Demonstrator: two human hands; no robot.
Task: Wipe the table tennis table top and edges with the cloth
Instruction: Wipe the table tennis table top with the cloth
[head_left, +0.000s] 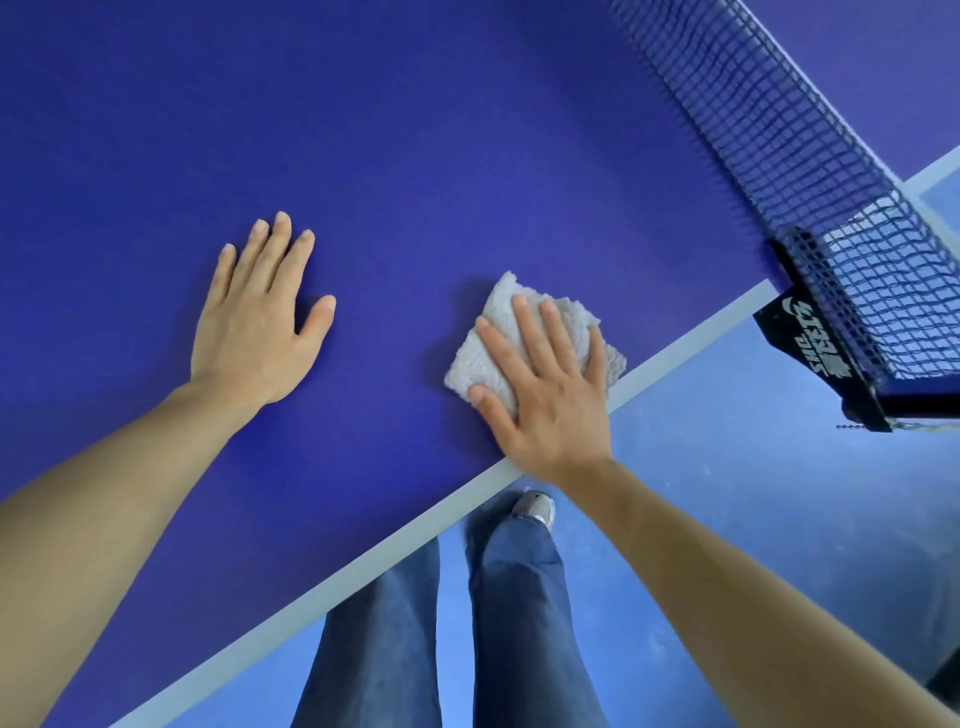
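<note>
A folded white cloth (498, 332) lies on the blue table tennis table top (415, 156), close to the pale line along the table's side edge (363, 566). My right hand (540, 395) presses flat on the cloth with straight, spread fingers. My left hand (260, 322) rests flat on the bare table top to the left of the cloth, fingers straight, holding nothing.
A dark net (779, 135) crosses the table at the upper right, held by a black clamp post (826, 353) at the side edge. Below the edge are my legs in blue trousers (509, 623) and the light blue floor (727, 519).
</note>
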